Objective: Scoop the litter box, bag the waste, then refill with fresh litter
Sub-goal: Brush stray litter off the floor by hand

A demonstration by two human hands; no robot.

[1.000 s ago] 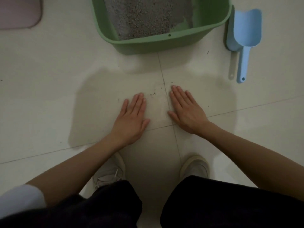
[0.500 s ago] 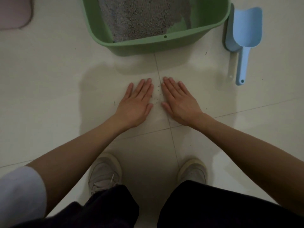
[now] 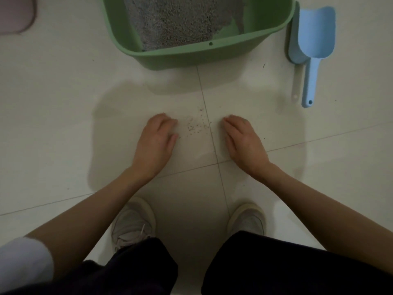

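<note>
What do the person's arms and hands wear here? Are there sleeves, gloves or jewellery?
Both hands, the left hand and the right hand, are bare, without gloves, and no ring or watch shows. The forearms are uncovered. A white sleeve shows on the left upper arm only.

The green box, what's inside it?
The green box holds grey litter covering most of its floor, with a bare green patch at the right. Anything buried under the granules is hidden, and the box's far end is out of frame.
</note>
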